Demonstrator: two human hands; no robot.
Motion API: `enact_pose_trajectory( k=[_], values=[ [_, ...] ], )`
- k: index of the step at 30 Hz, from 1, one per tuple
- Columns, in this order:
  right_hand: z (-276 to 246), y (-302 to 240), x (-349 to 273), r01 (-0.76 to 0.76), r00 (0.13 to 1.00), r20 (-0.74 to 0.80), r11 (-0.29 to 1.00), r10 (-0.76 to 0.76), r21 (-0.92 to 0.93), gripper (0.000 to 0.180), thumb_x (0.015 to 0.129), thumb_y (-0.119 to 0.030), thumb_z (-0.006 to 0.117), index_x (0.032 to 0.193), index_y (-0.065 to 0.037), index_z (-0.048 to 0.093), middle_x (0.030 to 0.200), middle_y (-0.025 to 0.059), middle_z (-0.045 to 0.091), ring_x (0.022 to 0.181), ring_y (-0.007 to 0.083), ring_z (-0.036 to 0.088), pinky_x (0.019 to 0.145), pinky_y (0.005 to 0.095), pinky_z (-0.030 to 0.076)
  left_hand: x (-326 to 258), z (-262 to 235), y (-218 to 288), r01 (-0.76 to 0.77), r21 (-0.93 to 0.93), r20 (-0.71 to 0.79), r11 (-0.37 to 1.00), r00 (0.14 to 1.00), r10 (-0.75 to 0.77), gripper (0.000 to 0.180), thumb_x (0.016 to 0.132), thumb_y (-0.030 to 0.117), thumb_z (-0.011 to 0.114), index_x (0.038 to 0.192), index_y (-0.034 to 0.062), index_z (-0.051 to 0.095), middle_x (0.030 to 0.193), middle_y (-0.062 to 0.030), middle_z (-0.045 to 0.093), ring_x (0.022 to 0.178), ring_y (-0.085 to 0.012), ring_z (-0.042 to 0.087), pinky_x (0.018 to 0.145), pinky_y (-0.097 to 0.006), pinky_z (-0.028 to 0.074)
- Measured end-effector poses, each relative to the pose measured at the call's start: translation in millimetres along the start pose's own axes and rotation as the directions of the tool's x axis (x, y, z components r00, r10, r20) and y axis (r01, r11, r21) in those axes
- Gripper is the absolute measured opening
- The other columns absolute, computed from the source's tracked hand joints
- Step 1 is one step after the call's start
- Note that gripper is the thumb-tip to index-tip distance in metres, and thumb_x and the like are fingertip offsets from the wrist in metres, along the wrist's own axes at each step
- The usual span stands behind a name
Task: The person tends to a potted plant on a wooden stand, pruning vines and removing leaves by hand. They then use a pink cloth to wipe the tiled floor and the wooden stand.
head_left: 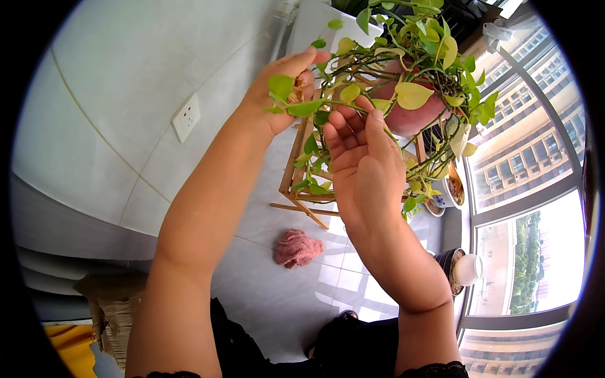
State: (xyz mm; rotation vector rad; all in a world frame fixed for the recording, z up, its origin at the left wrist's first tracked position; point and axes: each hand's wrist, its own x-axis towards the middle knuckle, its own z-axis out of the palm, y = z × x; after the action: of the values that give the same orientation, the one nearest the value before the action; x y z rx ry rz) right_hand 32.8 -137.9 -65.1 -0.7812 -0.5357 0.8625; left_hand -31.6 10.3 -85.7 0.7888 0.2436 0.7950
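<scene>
At upper right, by the window (pixel 529 252), on a slatted wooden stand (pixel 293 159): a trailing plant (pixel 414 96), thick with heart-shaped leaves, some fresh green, others pale yellow, on long, tangled stems spilling over every side.

In the right hand (pixel 367 165), palm turned up: a leafy stem (pixel 340 103), apparently pinched between thumb and forefinger, with the remaining fingers loosely half-curled. In the left hand (pixel 267 94), raised just beside it and slightly blurred: something brown and crumpled, like a dry leaf (pixel 295 93), with fingers folded in around it.

Beneath the foliage, a rounded pink pot (pixel 413 120), half covered by stems. Behind, at the top, a white planter (pixel 318 25) with darker green leaves. Lower right, a white-and-blue pot (pixel 446 194) holding dry brown leaves; nearer, a dark pot (pixel 446 261) with a white rounded object (pixel 467 269) against it.

On the grey tiled floor (pixel 265 283), a crumpled pink cloth (pixel 299 247). On the left wall, a socket (pixel 186 117); at lower left, a cardboard box (pixel 116 312). Across part of the stand, hanging vines and the right hand, blocking the view.
</scene>
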Motion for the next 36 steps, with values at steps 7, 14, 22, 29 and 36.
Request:
enact_pose_trajectory(
  k=[7, 14, 22, 29, 36],
  values=[
    [3.0, 0.4, 0.0, -0.079, 0.994, -0.064, 0.994, 0.084, 0.081, 0.039, 0.1, -0.027, 0.043, 0.125, 0.003, 0.041, 0.109, 0.0124, 0.055, 0.096, 0.0194, 0.057, 0.086, 0.032, 0.05, -7.9, -46.1, -34.9, 0.228, 0.054, -0.308, 0.972, 0.93, -0.201, 0.028, 0.092, 0.031, 0.059, 0.099, 0.0044, 0.058, 0.055, 0.007, 0.038, 0.042, -0.0024, 0.03, 0.037, -0.018, 0.021],
    [11.8, -11.3, 9.6, -0.151, 0.989, 0.039, 0.957, 0.145, 0.248, 0.034, 0.098, -0.022, 0.046, 0.121, 0.002, 0.038, 0.115, 0.0124, 0.049, 0.103, 0.0227, 0.055, 0.087, 0.0345, 0.05, -13.4, -23.2, -30.8, 0.182, 0.215, -0.262, 0.959, 0.957, -0.123, 0.023, 0.092, 0.025, 0.056, 0.103, 0.0051, 0.062, 0.063, 0.0051, 0.048, 0.048, -0.0044, 0.039, 0.043, -0.019, 0.026],
    [4.0, -6.1, -5.4, -0.434, 0.901, 0.074, 0.898, 0.428, 0.081, 0.026, 0.096, -0.013, 0.046, 0.115, 0.004, 0.045, 0.111, 0.015, 0.054, 0.1, 0.0233, 0.058, 0.085, 0.035, 0.05, -30.6, -17.1, -32.3, 0.081, 0.253, -0.104, 0.964, 0.993, -0.056, 0.034, 0.09, 0.026, 0.063, 0.114, 0.0013, 0.06, 0.072, 0.0015, 0.058, 0.064, -0.0066, 0.055, 0.057, -0.02, 0.046],
    [-9.9, -14.9, -21.0, -0.515, 0.847, 0.124, 0.856, 0.516, -0.047, 0.028, 0.094, -0.013, 0.05, 0.115, 0.005, 0.052, 0.103, 0.0133, 0.063, 0.081, 0.016, 0.061, 0.074, 0.0289, 0.053, -27.5, -33.2, -35.5, 0.075, 0.165, -0.153, 0.983, 0.987, -0.05, 0.024, 0.085, 0.03, 0.069, 0.089, 0.0089, 0.058, 0.053, 0.0073, 0.041, 0.04, -0.0033, 0.033, 0.036, -0.021, 0.022],
    [-5.7, -29.5, -21.4, -0.071, 0.904, 0.305, 0.807, 0.301, -0.587, 0.018, 0.091, -0.011, 0.059, 0.103, 0.001, 0.062, 0.085, 0.0049, 0.065, 0.07, 0.0098, 0.061, 0.065, 0.0215, 0.049, -22.0, -24.4, -20.2, 0.008, 0.027, -0.116, 1.0, 0.993, -0.005, 0.022, 0.084, 0.026, 0.07, 0.094, 0.0086, 0.06, 0.053, 0.0065, 0.042, 0.038, -0.004, 0.033, 0.035, -0.021, 0.022]
  ],
)
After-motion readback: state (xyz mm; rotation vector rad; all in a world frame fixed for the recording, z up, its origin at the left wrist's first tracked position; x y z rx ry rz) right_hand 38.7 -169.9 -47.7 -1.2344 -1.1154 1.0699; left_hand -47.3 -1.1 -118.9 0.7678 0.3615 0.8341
